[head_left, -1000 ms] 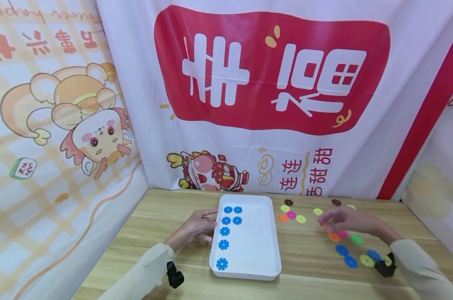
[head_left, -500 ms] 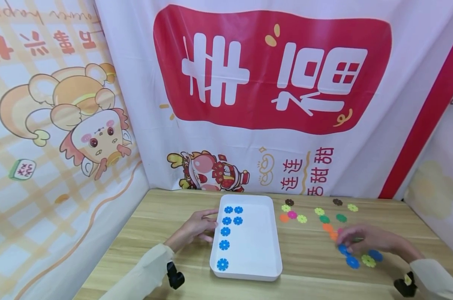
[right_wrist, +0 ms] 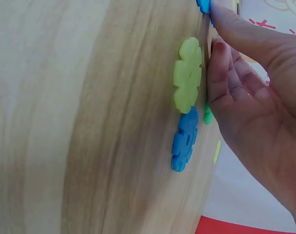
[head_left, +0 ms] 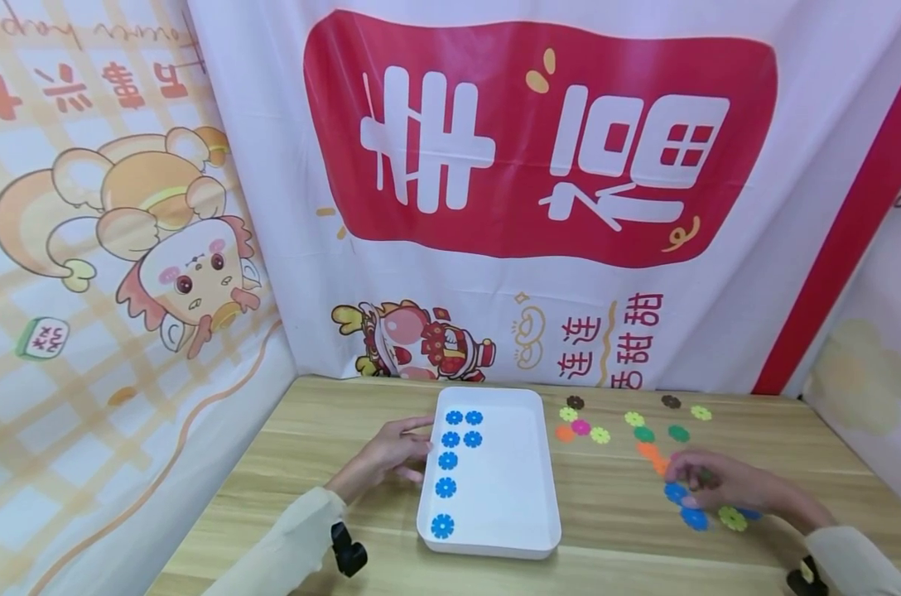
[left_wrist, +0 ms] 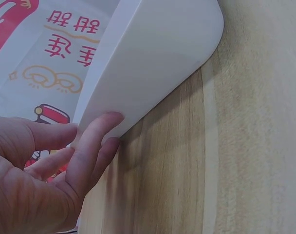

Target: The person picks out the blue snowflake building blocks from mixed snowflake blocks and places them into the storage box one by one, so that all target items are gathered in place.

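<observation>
My left hand point(head_left: 391, 451) rests against the left side of a white tray point(head_left: 521, 497), its fingers touching the outer wall in the left wrist view. Blue snowflake discs point(head_left: 445, 487) lie flat in the tray, a column along its left side with two more beside the top ones. At the right, my right hand point(head_left: 719, 482) is low over loose snowflake discs. Its thumb touches a blue disc point(head_left: 694, 519), and another blue disc point(head_left: 676, 493) lies by the fingertips. A yellow-green disc point(right_wrist: 188, 75) and a blue disc point(right_wrist: 185, 140) lie on the wood beside this hand. The hand partly covers other discs.
Orange discs point(head_left: 648, 449) and green discs point(head_left: 677, 433) lie just beyond the right hand. Brown, yellow-green, pink and orange discs are scattered right of the tray. A printed cloth point(head_left: 532, 331) hangs at the table's point(head_left: 599, 513) back edge.
My right hand came nearer from the far discs to the blue ones. Since half a second ago the blue and orange discs there have slid slightly left. The left hand stays at the tray.
</observation>
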A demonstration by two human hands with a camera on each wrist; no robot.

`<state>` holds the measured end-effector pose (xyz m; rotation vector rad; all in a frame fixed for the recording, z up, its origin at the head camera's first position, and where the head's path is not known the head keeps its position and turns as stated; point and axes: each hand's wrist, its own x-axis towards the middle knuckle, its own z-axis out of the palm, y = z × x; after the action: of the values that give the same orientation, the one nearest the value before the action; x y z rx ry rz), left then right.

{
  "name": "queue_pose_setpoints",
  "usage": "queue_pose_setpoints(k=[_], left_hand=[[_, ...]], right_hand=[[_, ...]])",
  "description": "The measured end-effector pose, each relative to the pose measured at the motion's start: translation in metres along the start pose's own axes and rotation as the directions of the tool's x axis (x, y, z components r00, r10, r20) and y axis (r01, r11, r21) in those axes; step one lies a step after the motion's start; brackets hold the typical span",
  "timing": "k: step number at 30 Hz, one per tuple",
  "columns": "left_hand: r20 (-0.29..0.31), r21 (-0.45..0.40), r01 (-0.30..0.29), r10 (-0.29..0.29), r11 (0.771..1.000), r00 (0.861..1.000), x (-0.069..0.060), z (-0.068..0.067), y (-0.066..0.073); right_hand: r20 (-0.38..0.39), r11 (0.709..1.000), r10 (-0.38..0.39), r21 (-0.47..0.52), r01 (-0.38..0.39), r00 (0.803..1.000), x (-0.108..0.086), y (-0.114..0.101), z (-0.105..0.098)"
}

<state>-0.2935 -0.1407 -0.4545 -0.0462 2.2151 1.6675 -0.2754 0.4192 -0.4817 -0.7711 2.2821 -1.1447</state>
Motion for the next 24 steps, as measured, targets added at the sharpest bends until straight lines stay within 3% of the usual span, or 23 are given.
queue_pose_setpoints(k=[4,13,19,24], left_hand=[[-0.003,0.0,0.002,-0.002,1.0,1.0,-0.001,0.0,0.0],[0.0,-0.004,0.004,-0.004,1.0,1.0,0.001,-0.001,-0.001],[-0.001,-0.006,0.007,-0.007,1.0,1.0,0.0,-0.001,-0.003],[-0.004,-0.005,0.002,-0.002,1.0,1.0,0.001,-0.001,-0.001]], right_hand=[[-0.005,0.999,0.05,-0.003,-0.05,0.999,0.001,-0.003,0.0],[0.021,1.0,0.019,-0.012,-0.019,1.0,0.003,-0.015,-0.001],[-0.006,0.994,0.096,-0.058,-0.097,0.995,0.0,-0.023,-0.008],[-0.035,0.987,0.158,0.024,-0.157,0.987,-0.002,-0.026,-0.01]])
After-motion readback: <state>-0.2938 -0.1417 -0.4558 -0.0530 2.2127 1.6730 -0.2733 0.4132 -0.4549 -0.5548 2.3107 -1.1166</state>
